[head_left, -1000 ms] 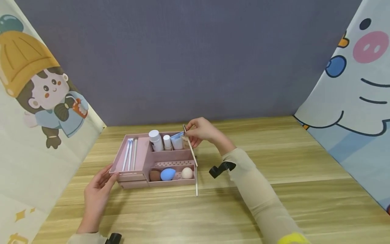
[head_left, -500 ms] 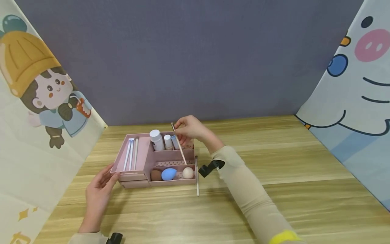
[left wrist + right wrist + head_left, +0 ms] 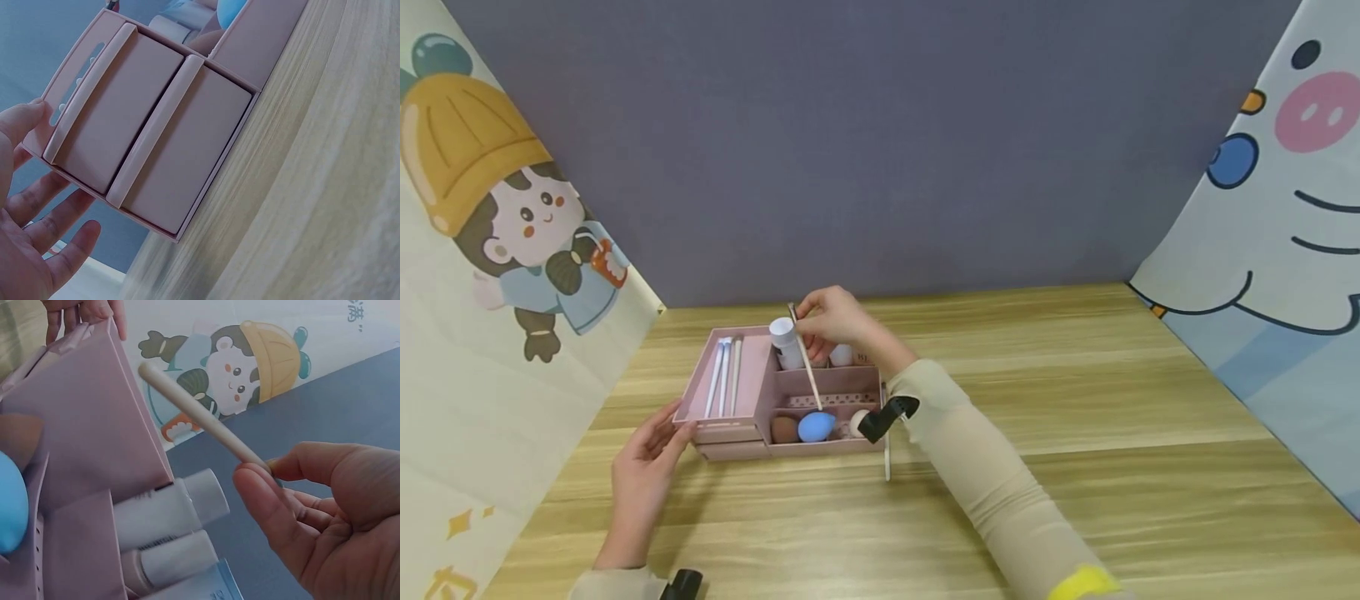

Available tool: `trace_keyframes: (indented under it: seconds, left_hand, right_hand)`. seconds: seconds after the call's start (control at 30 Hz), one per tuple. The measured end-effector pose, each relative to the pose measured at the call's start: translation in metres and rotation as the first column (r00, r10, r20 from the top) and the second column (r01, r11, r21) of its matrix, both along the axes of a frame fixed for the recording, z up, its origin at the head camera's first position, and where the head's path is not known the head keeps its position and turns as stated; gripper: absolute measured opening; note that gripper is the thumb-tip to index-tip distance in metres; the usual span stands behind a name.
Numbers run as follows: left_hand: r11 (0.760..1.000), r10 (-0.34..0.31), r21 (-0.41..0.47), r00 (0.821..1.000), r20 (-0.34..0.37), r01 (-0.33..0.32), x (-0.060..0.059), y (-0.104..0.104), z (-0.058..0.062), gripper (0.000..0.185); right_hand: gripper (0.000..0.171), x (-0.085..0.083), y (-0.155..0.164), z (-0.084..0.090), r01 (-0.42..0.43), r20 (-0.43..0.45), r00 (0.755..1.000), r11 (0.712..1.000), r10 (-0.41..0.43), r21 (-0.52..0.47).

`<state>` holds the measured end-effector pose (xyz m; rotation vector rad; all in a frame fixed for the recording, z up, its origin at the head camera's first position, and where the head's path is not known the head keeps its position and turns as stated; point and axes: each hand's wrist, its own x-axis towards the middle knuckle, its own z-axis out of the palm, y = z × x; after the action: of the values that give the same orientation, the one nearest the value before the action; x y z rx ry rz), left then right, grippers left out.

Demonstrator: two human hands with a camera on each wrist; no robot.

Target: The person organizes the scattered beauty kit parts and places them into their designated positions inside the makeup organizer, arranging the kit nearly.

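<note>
A pink organiser box (image 3: 741,387) with compartments and two small front drawers (image 3: 156,153) stands on the wooden table (image 3: 1075,400). My right hand (image 3: 827,321) hovers over its back compartment and pinches a thin cream stick (image 3: 805,362) (image 3: 200,415), slanted down toward the blue sponge (image 3: 815,427). White bottles (image 3: 784,342) (image 3: 169,512) stand beside it. My left hand (image 3: 643,467) (image 3: 28,219) lies with straight fingers at the box's front left corner. Several white sticks (image 3: 722,375) lie in the left tray.
A brown sponge (image 3: 783,430) and a pale one (image 3: 855,423) sit beside the blue sponge. Another thin stick (image 3: 887,454) lies on the table at the box's right edge. Cartoon-printed cloths (image 3: 490,250) hang at both sides and a grey wall (image 3: 880,142) stands behind.
My right hand has moved left over the box with the stick, from the right rear corner to above the white bottle. The left hand has stayed put.
</note>
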<state>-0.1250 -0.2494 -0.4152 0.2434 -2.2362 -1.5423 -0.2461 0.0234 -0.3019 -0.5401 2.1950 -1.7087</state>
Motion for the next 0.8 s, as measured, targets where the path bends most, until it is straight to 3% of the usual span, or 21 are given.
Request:
trace_keyframes:
  seconds: [0.8]
  left_hand:
    - [1.000, 0.007, -0.006, 1.000, -0.011, -0.007, -0.003, 0.025, -0.003, 0.042]
  right_hand:
    - [0.017, -0.009, -0.025, -0.012, 0.061, -0.036, 0.997, 0.994, -0.065, -0.085]
